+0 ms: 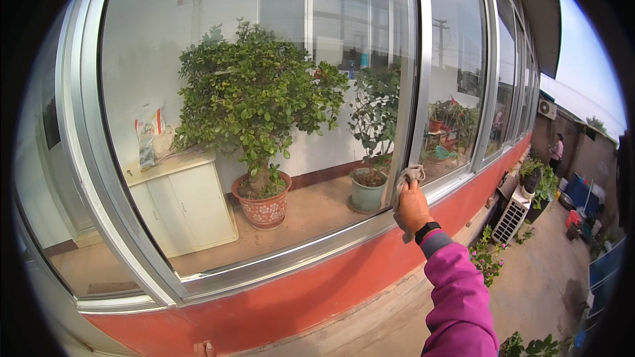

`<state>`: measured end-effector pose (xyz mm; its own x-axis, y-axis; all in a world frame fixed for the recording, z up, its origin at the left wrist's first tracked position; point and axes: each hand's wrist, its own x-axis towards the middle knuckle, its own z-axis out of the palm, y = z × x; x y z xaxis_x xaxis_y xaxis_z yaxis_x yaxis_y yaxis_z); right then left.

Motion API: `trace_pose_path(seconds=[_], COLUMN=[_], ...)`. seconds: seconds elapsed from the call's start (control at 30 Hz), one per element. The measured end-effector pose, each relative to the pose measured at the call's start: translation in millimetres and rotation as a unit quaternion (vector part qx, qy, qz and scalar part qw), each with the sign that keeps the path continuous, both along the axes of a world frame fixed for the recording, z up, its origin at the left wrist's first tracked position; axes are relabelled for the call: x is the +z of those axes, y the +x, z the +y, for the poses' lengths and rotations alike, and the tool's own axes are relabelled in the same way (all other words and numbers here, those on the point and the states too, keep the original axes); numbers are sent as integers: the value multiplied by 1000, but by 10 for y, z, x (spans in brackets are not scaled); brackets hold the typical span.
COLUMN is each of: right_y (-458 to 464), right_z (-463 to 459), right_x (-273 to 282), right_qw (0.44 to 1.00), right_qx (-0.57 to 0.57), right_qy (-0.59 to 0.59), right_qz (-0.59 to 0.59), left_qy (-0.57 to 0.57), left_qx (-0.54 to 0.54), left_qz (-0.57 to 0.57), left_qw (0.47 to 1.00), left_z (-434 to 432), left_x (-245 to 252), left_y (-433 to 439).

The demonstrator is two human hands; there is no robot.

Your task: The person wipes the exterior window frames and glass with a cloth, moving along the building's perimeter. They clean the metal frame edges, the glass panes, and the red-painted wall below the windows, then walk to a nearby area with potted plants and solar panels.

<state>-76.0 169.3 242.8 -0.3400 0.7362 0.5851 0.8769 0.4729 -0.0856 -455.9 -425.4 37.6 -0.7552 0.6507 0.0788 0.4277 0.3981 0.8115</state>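
My right hand (414, 206) presses a crumpled grey-beige cloth (413, 173) against the lower part of an upright aluminium window frame (420, 109). Part of the cloth hangs below the fingers, over the bottom rail. The large window pane (149, 49) is just left of this hand. At the bottom edge of the picture, only the fingertips of my left hand (203, 349) show, in front of the red wall (307, 297) under the window. The rest of that hand is cut off, so what it does is hidden.
Behind the glass are a bushy plant in a red flowered pot (263, 208), a plant in a grey-green pot (368, 193) and a white cabinet (183, 208). Along the outside wall are an air-conditioner unit (513, 215) and flowering plants (487, 260). Farther off, a person (557, 153) stands in the yard.
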Motion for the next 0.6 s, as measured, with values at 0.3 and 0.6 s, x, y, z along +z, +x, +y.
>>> trace_pose_path(seconds=[0.3,0.6], right_y=[952,1120], right_z=[-900,-1871], right_x=[324,-332], right_qw=[564,923], right_qx=[428,342], right_qy=[-404,-156], right_qz=[579,80], left_qy=[170,39], left_qx=[15,-159], left_qz=[-33,-27], left_qw=[985,986], left_z=[-242,696], left_x=[-170,50], left_y=[685,1524])
